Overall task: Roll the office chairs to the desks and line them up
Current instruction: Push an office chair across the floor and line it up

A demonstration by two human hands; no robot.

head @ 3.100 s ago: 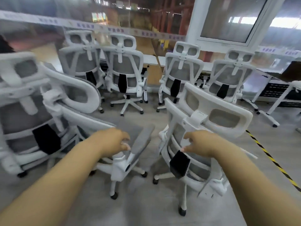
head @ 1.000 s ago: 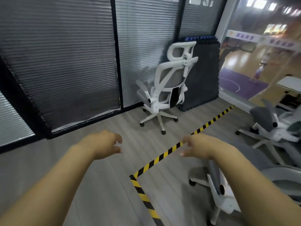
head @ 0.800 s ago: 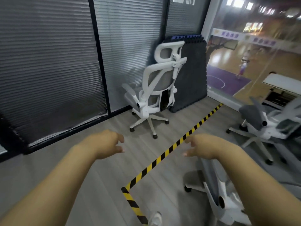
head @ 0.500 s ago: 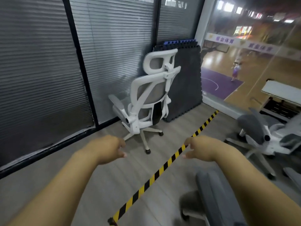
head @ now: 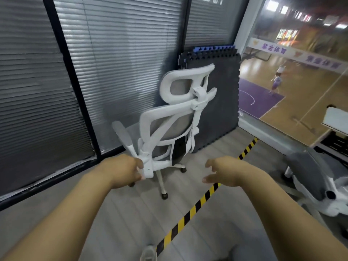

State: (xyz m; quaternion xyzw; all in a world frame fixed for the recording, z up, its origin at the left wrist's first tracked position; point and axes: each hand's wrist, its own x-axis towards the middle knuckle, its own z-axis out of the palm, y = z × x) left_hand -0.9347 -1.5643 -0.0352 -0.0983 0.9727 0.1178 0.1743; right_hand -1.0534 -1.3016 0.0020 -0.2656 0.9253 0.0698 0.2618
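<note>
Head view, the only one. A white office chair (head: 175,129) stood by itself against the blinds (head: 116,72), its back toward the camera, just in front of a stack of dark foam mats (head: 222,102) leaning in the corner. It was well apart from the desk (head: 337,117), whose white edge showed at far right. A second chair (head: 320,178) sat low at the right edge, only partly in frame.

Left hand (head: 122,171) overlapped the lone chair's near armrest bracket, fingers curled; whether it had closed on the plastic or merely hung in front of it, I could not tell. Right hand (head: 226,171) was spread and empty, well short of the chair, above the yellow-and-black floor tape (head: 197,202).

Judgement: the step was taking hold of this chair to wheel it out. Best done with both hands high on the backrest frame rather than one armrest, which would likely pivot the chair. Swing it clear of the mats first, then steer across the tape toward the desk.
</note>
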